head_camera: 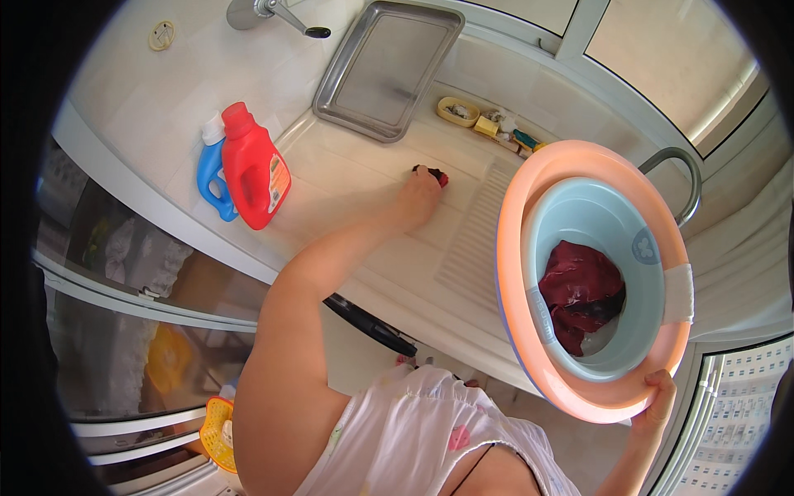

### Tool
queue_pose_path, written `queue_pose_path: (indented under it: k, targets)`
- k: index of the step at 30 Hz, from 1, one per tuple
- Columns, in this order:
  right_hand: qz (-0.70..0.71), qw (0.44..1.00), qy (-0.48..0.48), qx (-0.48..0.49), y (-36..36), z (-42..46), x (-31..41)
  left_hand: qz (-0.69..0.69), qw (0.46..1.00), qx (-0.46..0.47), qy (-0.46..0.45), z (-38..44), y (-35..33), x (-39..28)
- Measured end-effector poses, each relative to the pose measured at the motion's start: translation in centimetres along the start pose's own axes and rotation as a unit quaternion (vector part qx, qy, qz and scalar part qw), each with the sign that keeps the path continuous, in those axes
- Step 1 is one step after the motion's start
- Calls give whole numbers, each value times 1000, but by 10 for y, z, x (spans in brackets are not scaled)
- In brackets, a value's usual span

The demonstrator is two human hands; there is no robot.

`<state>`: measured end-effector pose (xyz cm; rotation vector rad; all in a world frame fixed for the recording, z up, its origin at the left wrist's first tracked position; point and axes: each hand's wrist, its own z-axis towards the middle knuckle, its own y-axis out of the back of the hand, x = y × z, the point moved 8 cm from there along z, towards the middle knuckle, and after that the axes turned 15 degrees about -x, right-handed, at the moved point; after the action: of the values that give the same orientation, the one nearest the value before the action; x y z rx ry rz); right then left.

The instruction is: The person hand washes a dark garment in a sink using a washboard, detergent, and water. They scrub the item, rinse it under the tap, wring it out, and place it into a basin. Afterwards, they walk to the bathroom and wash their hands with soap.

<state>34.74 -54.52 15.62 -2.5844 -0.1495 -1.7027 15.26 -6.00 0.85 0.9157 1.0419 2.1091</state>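
My left hand (419, 197) is closed over a small dark-and-red bundle (439, 176), seemingly cloth, on the white counter (347, 180) beside the moulded washboard ridges. Most of the bundle is hidden under my fingers. At the right, my right hand (659, 397) grips the lower rim of an orange plastic basin (574, 400). A smaller light-blue basin (574, 204) sits nested inside it, both tilted. A wet maroon cloth (580, 273) with a dark patch lies in the blue basin.
A red detergent bottle (248, 167) and a blue bottle (214, 164) stand at left. Against the back wall leans a metal tray (397, 59). A yellow soap dish (458, 111), soap (487, 126) and a sponge (526, 139) line the ledge. A grey faucet spout (682, 167) rises behind the basins.
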Motion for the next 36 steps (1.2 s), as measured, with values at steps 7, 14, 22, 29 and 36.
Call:
queue_pose_path:
  k: [7,14,22,29,36]
  targets:
    - [7,997,51,-62,34,-22,-6,-80,950,40,299,98,-72,82]
    - [11,995,63,-70,22,-40,-9,-176,971,53,150,152,-72,-37]
    - [-16,998,47,-44,-12,-57,-7,-150,975,75,149,135,-80,31]
    - [-13,999,30,-23,-12,-49,-6,-612,776,106,106,129,-75,-72]
    - [2,999,-20,42,-28,-7,-17,-266,900,-127,322,-13,-11,123]
